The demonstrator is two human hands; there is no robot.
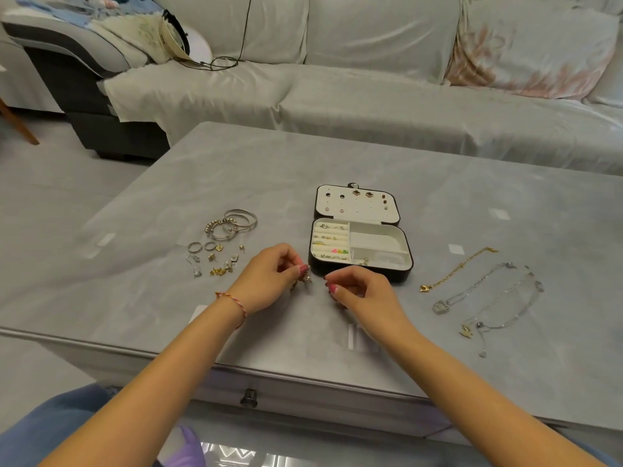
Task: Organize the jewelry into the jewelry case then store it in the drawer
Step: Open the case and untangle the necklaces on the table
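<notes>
Far left on the tabletop (pixel 337 163): a cluster of silver bangles (pixel 232 223), stiff hoops, light, likely to roll or clink. I judge they are best lifted by hooking a finger through the stack, not by pinching the rims.

Nearer than them lie two rings (pixel 201 246) and a scatter of small earrings (pixel 219 264), gold and silver. These look tiny, hard and slippery; each probably needs a fingertip pinch on the widest part, since posts and hooks could bend or slide away on the smooth surface.

My left hand (pixel 269 281) hovers just near-left of the case, fingers (pixel 303 268) curled narrow and pinching a small metallic piece (pixel 306 277), most likely an earring; its exact form is too small to tell. It weighs almost nothing by the look of it, so grip must be gentle but closed.

My right hand (pixel 360 294) sits just beside, fingertips drawn together close to the piece. Whether they hold anything, perhaps a backing, I cannot tell.

The jewelry case (pixel 360 246) lies open between the two groups, lid flat on the far side with studs pinned in it. Left slots are partly filled; right compartments are mostly bare. It looks rigid, with a padded lining.

Right of the case: a gold chain (pixel 458 269) and thin silver necklaces (pixel 499 298), limp and tangle-prone. I would lift them at the clasp or pendant.

Near edge: the drawer knob (pixel 248 397).
</notes>
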